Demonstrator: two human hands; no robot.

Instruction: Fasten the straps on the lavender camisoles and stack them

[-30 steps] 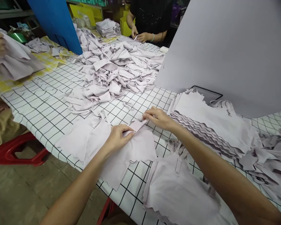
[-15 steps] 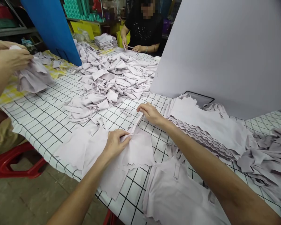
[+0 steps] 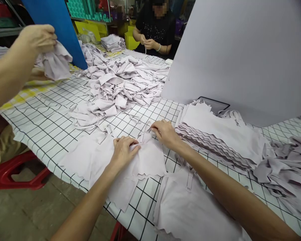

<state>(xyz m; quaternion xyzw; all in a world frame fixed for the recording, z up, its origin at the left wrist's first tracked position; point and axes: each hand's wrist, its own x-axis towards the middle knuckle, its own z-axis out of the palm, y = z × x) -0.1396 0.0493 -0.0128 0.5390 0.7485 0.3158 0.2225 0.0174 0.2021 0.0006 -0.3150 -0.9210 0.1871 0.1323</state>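
Observation:
A pale lilac-grey bra top (image 3: 150,160) with a wavy lower edge lies flat before me, its short strap (image 3: 142,136) pointing away. My left hand (image 3: 125,149) pinches the cloth at the base of that strap, between thumb and forefinger. On the other side of the strap, my right hand (image 3: 163,132) has its fingers closed at the garment's upper edge; its fingertips partly hide what they grip. Under and left of my left hand spreads another part of the same pale cloth (image 3: 82,157). Beneath my right forearm rests a pile of similar tops (image 3: 190,204).
A neat stack of tops (image 3: 220,134) lies right, before a tall grey board (image 3: 235,60). Loose garments (image 3: 120,83) heap up beyond my hands on the grid-patterned tablecloth (image 3: 47,117). A co-worker's hand (image 3: 40,38) lifts cloth at left; another person (image 3: 153,33) sits opposite.
My right hand first drew the strap out away from me, then came back lower beside it. My left hand keeps its pinch. The co-worker's hand at left has raised its cloth.

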